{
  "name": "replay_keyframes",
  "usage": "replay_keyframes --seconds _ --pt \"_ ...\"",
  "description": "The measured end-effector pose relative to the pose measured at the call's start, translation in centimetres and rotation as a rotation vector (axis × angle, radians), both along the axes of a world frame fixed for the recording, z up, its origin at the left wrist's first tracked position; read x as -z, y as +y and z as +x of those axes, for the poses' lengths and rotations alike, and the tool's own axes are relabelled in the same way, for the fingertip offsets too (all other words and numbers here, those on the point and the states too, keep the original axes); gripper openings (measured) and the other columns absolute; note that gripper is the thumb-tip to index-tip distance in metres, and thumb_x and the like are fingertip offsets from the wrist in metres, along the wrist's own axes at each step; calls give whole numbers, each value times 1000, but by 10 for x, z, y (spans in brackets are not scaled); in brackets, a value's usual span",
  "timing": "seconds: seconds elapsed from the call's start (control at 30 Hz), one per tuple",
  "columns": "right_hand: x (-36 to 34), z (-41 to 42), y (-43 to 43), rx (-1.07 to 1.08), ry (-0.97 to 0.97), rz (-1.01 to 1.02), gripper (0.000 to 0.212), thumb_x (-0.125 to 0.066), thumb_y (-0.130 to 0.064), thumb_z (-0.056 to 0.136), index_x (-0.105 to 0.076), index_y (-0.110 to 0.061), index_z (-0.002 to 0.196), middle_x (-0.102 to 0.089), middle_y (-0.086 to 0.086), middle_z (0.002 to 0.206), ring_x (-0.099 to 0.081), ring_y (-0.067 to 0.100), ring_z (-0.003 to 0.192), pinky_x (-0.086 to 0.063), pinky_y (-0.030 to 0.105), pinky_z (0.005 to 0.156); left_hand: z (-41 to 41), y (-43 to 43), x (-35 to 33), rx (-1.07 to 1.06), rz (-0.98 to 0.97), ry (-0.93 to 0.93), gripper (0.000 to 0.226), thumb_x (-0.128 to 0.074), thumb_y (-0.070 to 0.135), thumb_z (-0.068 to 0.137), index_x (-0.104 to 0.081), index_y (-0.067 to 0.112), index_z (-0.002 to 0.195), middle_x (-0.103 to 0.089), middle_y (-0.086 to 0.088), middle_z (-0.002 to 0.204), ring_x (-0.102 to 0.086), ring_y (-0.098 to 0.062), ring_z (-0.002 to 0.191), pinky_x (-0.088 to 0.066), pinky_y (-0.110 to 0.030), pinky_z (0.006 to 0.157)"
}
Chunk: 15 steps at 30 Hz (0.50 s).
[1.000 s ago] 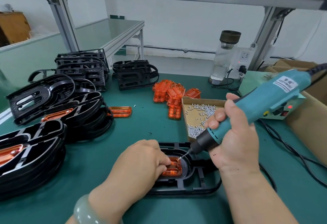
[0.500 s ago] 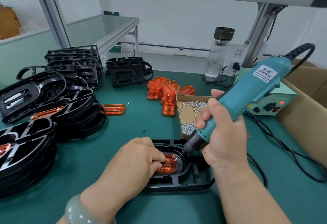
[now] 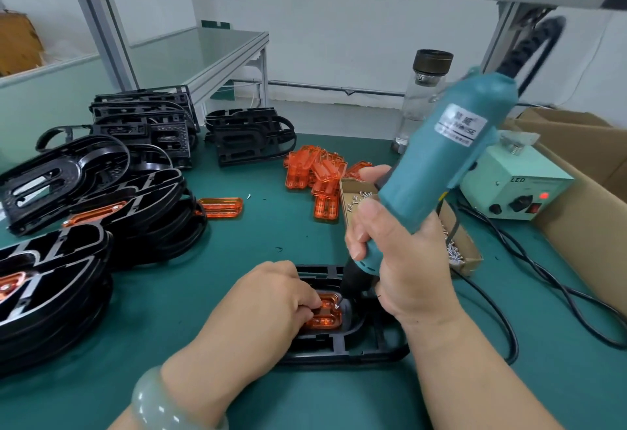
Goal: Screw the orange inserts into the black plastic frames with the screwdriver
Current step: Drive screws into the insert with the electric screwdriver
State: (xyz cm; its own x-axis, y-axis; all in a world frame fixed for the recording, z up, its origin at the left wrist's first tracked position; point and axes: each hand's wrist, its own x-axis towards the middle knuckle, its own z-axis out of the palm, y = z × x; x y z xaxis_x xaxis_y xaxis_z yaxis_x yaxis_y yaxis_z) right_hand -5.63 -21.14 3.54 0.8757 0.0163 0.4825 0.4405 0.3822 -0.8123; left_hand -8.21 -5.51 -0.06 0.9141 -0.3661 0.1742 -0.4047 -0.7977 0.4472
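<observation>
1. Now our right hand (image 3: 403,260) wraps round the teal screwdriver (image 3: 451,158), its bit down on a screw (image 3: 337,306) at the far right corner of the orange insert (image 3: 325,317).
2. Our left hand (image 3: 271,297) holds that insert down with curled fingers, seated in one black frame (image 3: 356,351) at the table's (image 3: 237,260) near edge.
3. We judge this frame mid-fastening; how many of its screws are in, we cannot tell.
4. Along the left edge, stacked frames (image 3: 135,212) show two fitted inserts, likely finished.
5. Left to do, we judge: at least two bare frame stacks (image 3: 251,138) toward the far edge, one lone insert (image 3: 222,207), a pile (image 3: 315,171) of six or more, and one box of screws (image 3: 464,253).
</observation>
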Motion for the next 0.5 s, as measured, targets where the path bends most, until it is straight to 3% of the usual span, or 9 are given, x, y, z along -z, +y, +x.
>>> replay_keyframes --seconds 0.17,0.5 --pt "-2 2 3 -172 -30 -67 21 -65 -19 76 -65 -24 97 -48 -3 57 -44 13 41 -40 22 49 1 1 -1 23 -11 6 21 -57 30 90 -70 35 106 -49 16 92 -41 1 85 -37 -15 79" --pt "-4 -1 -1 -160 -8 -57 15 -62 -15 71 -63 -26 81 -45 -4 51 -39 13 37 -39 20 47 1 1 1 -22 -27 22 20 -60 30 88 -70 35 105 -51 16 92 -48 -3 91 -42 -22 82"
